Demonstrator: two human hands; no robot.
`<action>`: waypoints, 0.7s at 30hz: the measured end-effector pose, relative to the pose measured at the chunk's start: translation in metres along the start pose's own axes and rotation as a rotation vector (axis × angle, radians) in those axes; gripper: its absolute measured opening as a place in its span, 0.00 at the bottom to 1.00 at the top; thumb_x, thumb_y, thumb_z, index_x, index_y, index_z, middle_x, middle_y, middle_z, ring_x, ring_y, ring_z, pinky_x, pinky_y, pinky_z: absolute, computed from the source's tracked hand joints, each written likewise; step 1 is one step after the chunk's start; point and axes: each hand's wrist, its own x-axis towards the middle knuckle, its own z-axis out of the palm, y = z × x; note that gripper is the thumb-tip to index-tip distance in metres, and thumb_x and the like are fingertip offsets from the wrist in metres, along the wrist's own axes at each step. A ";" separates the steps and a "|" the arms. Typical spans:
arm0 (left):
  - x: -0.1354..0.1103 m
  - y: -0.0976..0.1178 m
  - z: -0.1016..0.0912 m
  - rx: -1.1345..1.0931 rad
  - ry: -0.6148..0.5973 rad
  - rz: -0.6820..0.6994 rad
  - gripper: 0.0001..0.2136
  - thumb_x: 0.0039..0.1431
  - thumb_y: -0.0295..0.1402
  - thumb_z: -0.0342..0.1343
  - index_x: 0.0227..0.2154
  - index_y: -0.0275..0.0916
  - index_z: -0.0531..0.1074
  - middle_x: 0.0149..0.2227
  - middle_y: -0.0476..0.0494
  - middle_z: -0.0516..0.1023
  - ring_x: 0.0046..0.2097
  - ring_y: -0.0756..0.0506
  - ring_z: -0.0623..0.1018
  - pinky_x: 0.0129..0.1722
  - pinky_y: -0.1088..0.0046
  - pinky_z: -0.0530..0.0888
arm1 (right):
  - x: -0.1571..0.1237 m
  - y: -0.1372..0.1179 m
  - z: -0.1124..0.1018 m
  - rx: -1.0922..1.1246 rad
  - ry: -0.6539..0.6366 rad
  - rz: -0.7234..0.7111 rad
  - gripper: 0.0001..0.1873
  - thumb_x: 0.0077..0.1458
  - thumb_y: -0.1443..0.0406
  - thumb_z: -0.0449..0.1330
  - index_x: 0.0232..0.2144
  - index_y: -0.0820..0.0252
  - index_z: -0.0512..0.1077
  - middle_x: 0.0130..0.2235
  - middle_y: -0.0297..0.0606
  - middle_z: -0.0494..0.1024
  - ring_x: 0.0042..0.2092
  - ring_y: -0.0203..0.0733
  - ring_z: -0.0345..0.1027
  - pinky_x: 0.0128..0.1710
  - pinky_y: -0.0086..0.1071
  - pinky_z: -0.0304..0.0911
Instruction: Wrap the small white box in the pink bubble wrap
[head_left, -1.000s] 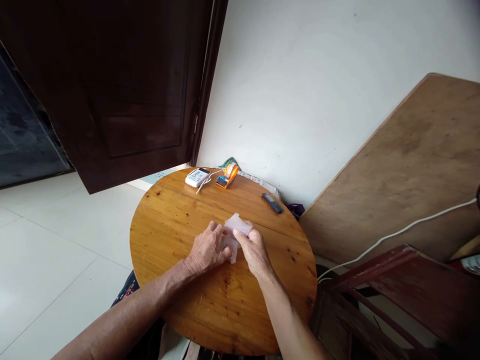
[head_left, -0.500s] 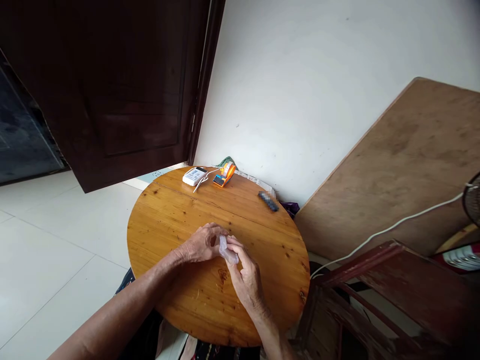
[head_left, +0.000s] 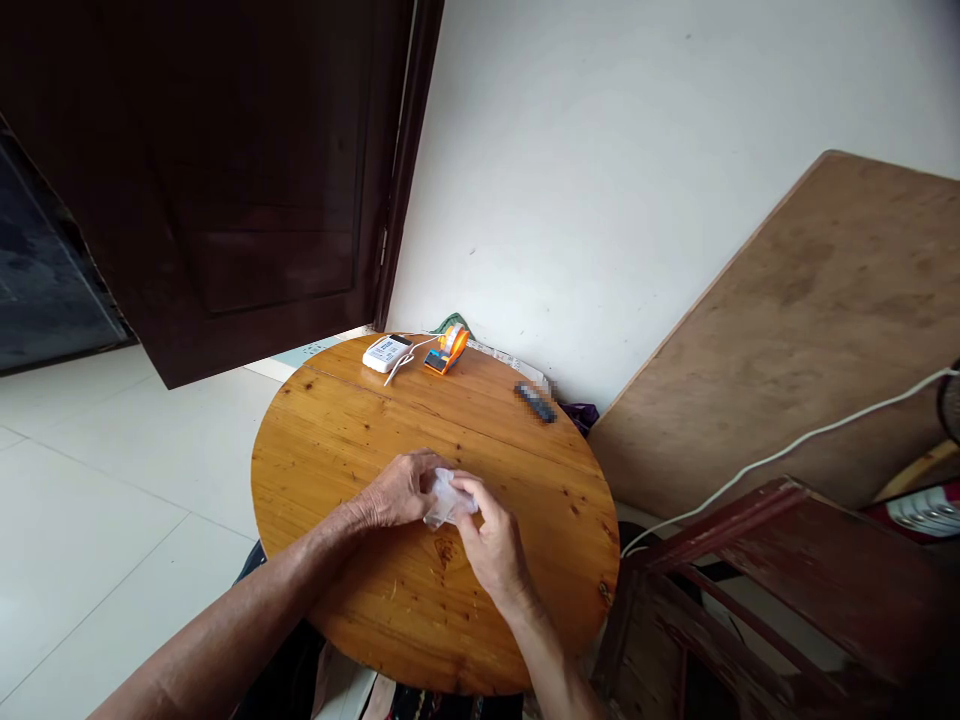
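Note:
A small, translucent whitish piece that looks like thin plastic (head_left: 448, 497) is held between my two hands above the round wooden table (head_left: 337, 420). My left hand (head_left: 405, 488) grips its left edge, thumb and fingers closed on it. On the right side, my right hand (head_left: 491, 540) pinches the same piece between thumb and fingers. What exactly the piece is, I cannot make out; the fingers cover parts of its edges.
At the table's far side lie a white box-shaped device (head_left: 386, 353) with a white cable, an orange tape dispenser (head_left: 448, 350) and a dark blurred object (head_left: 535, 401). A dark red wooden chair (head_left: 750, 590) stands at the right, a dark door (head_left: 247, 180) at the left.
The translucent piece now looks wider and flatter between my hands, with more of its surface showing. Both hands stay in nearly the same place.

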 end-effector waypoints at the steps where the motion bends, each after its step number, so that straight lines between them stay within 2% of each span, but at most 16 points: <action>1: 0.000 0.002 -0.001 -0.027 -0.010 -0.077 0.13 0.54 0.38 0.58 0.37 0.32 0.75 0.31 0.47 0.74 0.30 0.49 0.72 0.28 0.77 0.67 | 0.006 -0.001 -0.002 0.054 -0.044 0.079 0.15 0.54 0.70 0.56 0.43 0.53 0.75 0.44 0.38 0.80 0.45 0.45 0.74 0.47 0.37 0.69; 3: -0.001 0.005 -0.004 -0.061 -0.050 -0.199 0.19 0.57 0.47 0.54 0.32 0.32 0.74 0.24 0.50 0.70 0.25 0.51 0.67 0.23 0.77 0.62 | 0.019 0.001 -0.004 0.163 -0.127 0.217 0.13 0.55 0.63 0.59 0.44 0.55 0.73 0.40 0.37 0.81 0.39 0.45 0.74 0.40 0.35 0.70; 6: -0.002 0.009 -0.006 0.004 -0.064 -0.228 0.24 0.57 0.54 0.51 0.31 0.33 0.75 0.23 0.50 0.70 0.25 0.51 0.67 0.23 0.76 0.61 | 0.035 0.012 0.001 0.321 -0.154 0.350 0.18 0.52 0.57 0.62 0.44 0.58 0.74 0.39 0.38 0.81 0.39 0.45 0.74 0.39 0.35 0.69; 9: -0.001 0.008 -0.007 0.194 0.033 -0.191 0.25 0.53 0.52 0.57 0.43 0.35 0.75 0.28 0.48 0.74 0.29 0.48 0.71 0.28 0.74 0.65 | 0.044 0.022 0.008 0.406 -0.108 0.417 0.20 0.51 0.55 0.64 0.43 0.59 0.74 0.40 0.39 0.81 0.41 0.46 0.74 0.41 0.36 0.68; 11: 0.000 0.005 -0.008 0.238 0.078 -0.174 0.32 0.50 0.48 0.61 0.55 0.36 0.67 0.32 0.47 0.77 0.32 0.46 0.74 0.33 0.72 0.68 | 0.044 0.025 0.010 0.421 -0.086 0.436 0.21 0.51 0.54 0.64 0.44 0.58 0.74 0.40 0.39 0.81 0.41 0.46 0.74 0.41 0.36 0.68; 13: 0.001 0.001 -0.009 0.185 0.073 -0.162 0.37 0.49 0.44 0.62 0.60 0.36 0.60 0.35 0.46 0.78 0.35 0.45 0.76 0.37 0.71 0.70 | 0.042 0.026 0.009 0.431 -0.075 0.452 0.22 0.51 0.51 0.63 0.44 0.58 0.74 0.39 0.38 0.81 0.39 0.45 0.73 0.39 0.35 0.68; 16: 0.002 -0.003 -0.009 0.093 0.048 -0.156 0.30 0.50 0.42 0.61 0.56 0.36 0.65 0.38 0.44 0.78 0.36 0.46 0.77 0.37 0.71 0.71 | 0.039 0.027 0.004 0.469 -0.069 0.507 0.27 0.52 0.48 0.62 0.48 0.58 0.72 0.32 0.35 0.79 0.30 0.41 0.71 0.29 0.32 0.65; 18: 0.002 -0.005 -0.008 0.083 0.049 -0.166 0.25 0.52 0.42 0.60 0.51 0.36 0.69 0.37 0.44 0.78 0.36 0.46 0.76 0.36 0.72 0.71 | 0.036 0.026 0.001 0.512 -0.087 0.529 0.31 0.51 0.48 0.63 0.52 0.58 0.70 0.29 0.33 0.78 0.27 0.40 0.70 0.28 0.32 0.64; 19: 0.002 -0.006 -0.007 0.083 0.055 -0.178 0.24 0.52 0.43 0.60 0.50 0.36 0.70 0.36 0.44 0.78 0.36 0.46 0.76 0.36 0.72 0.71 | 0.035 0.025 0.001 0.539 -0.102 0.524 0.33 0.50 0.49 0.64 0.54 0.58 0.69 0.30 0.33 0.79 0.29 0.41 0.71 0.29 0.33 0.65; 21: 0.002 -0.009 -0.006 0.063 0.073 -0.196 0.26 0.52 0.44 0.60 0.52 0.36 0.67 0.37 0.45 0.78 0.35 0.46 0.76 0.36 0.72 0.71 | 0.034 0.021 0.001 0.591 -0.127 0.497 0.36 0.47 0.51 0.67 0.56 0.57 0.67 0.39 0.39 0.82 0.38 0.46 0.75 0.37 0.36 0.68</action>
